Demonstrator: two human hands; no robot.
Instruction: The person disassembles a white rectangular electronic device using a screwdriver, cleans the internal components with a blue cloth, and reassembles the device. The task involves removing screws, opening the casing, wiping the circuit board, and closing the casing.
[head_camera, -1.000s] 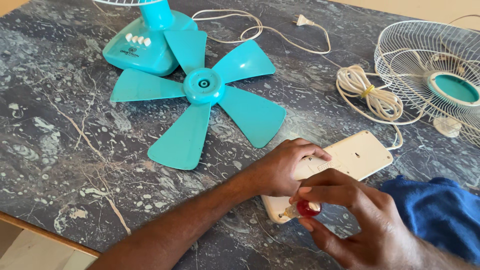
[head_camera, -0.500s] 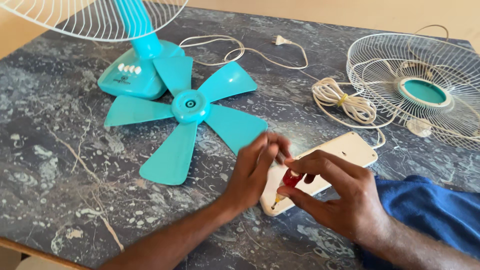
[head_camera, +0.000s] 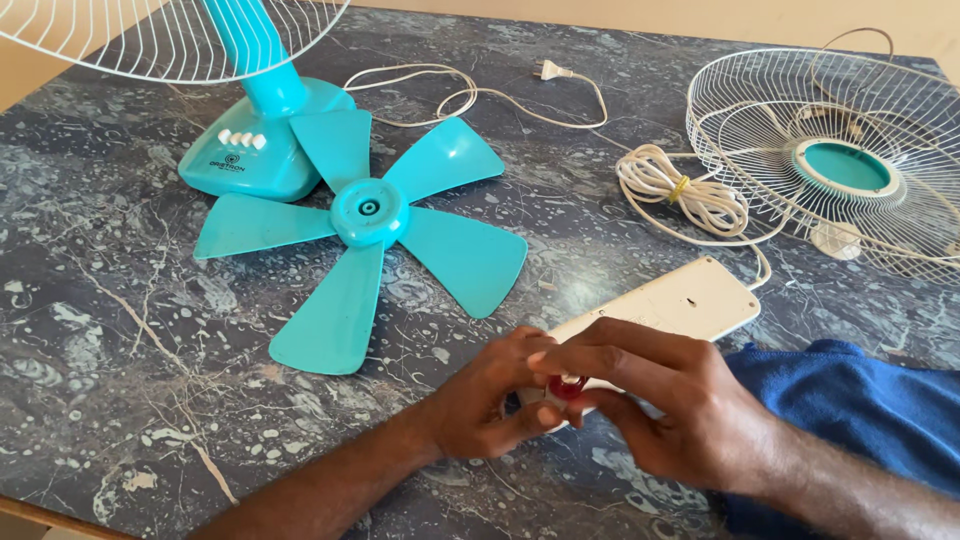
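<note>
Near the front edge of the dark marbled stone table (head_camera: 120, 380), both hands meet over the near end of a cream rectangular plastic power strip (head_camera: 680, 300). The left hand (head_camera: 490, 405) curls its fingers against that end from the side, partly closed, pressing on the strip. The right hand (head_camera: 680, 410) pinches a small red-handled tool (head_camera: 568, 385) between thumb and fingertips; only the red knob shows, and its tip is hidden by the fingers, so what it touches cannot be told. The strip lies flat, slanting away to the right, its near end covered by the hands. A bundled white cord (head_camera: 680, 185) lies beyond it. Just right of the hands rests a blue cloth (head_camera: 860, 410), cut off at the frame's edge. A turquoise five-bladed plastic fan propeller (head_camera: 370, 215) lies flat to the left, one blade touching the turquoise fan base (head_camera: 260, 150), whose wire cage is cropped at the top. A white wire fan guard with a turquoise centre (head_camera: 845, 165) lies at the far right, holding nothing, cut off by the edge.
</note>
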